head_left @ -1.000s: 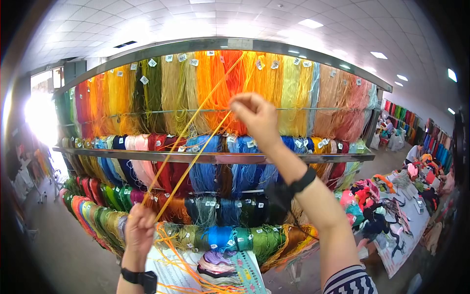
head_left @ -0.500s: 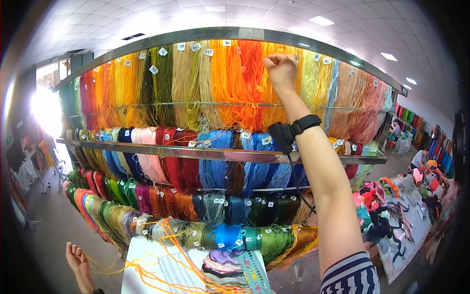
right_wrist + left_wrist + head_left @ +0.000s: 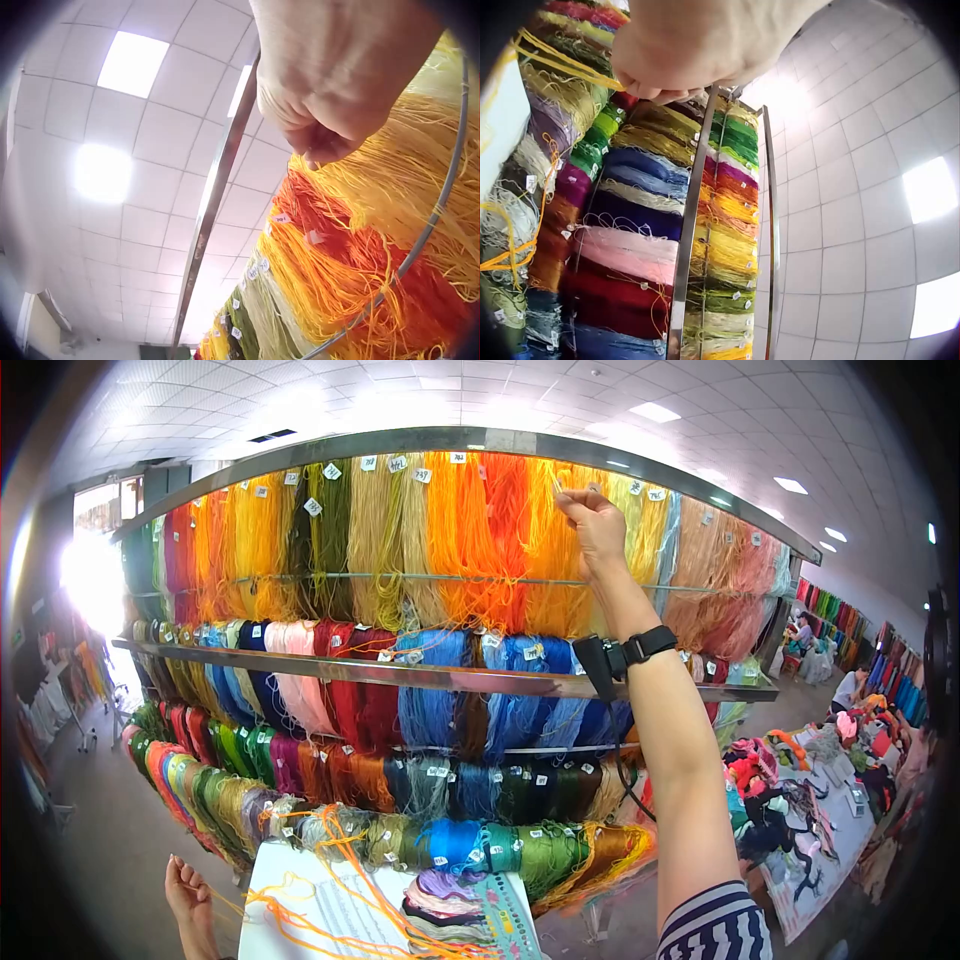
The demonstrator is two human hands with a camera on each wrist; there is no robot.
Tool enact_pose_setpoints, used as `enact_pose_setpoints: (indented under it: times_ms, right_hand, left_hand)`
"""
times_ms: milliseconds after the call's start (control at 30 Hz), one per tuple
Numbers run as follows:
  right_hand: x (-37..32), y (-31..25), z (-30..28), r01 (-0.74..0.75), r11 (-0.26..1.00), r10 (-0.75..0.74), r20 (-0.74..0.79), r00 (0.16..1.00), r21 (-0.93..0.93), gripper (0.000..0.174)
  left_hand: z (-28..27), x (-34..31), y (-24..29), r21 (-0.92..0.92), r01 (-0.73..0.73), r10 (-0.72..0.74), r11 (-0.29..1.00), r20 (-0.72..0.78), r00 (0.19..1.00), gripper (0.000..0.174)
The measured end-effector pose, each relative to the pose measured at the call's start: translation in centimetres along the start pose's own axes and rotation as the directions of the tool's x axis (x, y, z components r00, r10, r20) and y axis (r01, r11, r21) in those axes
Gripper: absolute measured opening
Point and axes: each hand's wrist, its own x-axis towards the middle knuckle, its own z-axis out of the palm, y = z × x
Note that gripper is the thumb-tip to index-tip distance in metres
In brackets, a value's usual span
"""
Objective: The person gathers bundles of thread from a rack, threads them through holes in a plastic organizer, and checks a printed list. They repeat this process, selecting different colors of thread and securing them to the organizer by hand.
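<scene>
In the head view the right hand (image 3: 598, 532) is raised at the top of the rack, thumb and index finger pinching a yellow thread (image 3: 557, 482) in front of yellow-orange skeins (image 3: 560, 565). The right wrist view has this hand (image 3: 337, 82) with curled fingers against the yellow skeins (image 3: 405, 150). Low at the left, the left hand (image 3: 190, 895) is curled round yellow strands (image 3: 228, 903) that run toward the white board. In the left wrist view the strands (image 3: 570, 64) reach the curled fingers of that hand (image 3: 697, 45).
Metal rails (image 3: 450, 678) cross the rack, with tagged skeins in many colours above and below. A white board (image 3: 262, 870) below holds orange threads and a card of purple and pink skeins (image 3: 440, 900). At the right, a table (image 3: 850, 840) carries thread heaps; people sit beyond.
The right hand rose from mid-rack to the top, then came slightly down and right. The left hand dropped from the lower rack to the bottom left, and the taut strands between the hands are gone.
</scene>
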Motion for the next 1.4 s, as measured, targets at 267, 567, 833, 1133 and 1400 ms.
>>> enact_pose_setpoints:
  times_ms: [267, 567, 833, 1133, 1400]
  right_hand:
    - [-3.2, -3.6, -1.7, -0.300, 0.928, 0.241, 0.259, 0.935, 0.219, 0.012]
    - [-22.9, -6.8, -14.8, -0.507, 0.858, 0.506, 0.043, 0.862, 0.077, 0.011]
    - [-51.5, -9.1, -42.6, -0.751, 0.513, 0.405, -0.653, 0.640, -0.416, 0.006]
    - [-57.7, -15.1, -32.4, -0.743, 0.500, 0.533, -0.517, 0.670, -0.445, 0.011]
    - [-61.1, -10.4, -15.2, -0.741, 0.468, 0.857, 0.045, 0.513, -0.481, 0.011]
  left_hand:
    - [-1.0, -2.0, 0.5, 0.009, 0.022, -0.022, 1.000, 0.005, 1.000, 0.021]
    - [-3.8, -0.5, 0.3, 0.088, 0.024, -0.020, 0.996, -0.050, 0.999, 0.019]
    - [-5.1, 0.9, 0.3, 0.184, -0.032, 0.033, 0.982, -0.001, 0.999, 0.018]
    - [5.0, -12.4, -10.9, 0.685, 0.268, -0.530, 0.678, 0.203, 0.824, 0.036]
    - [4.3, -21.6, -22.1, 0.901, 0.359, -0.923, 0.244, 0.103, 0.371, 0.030]
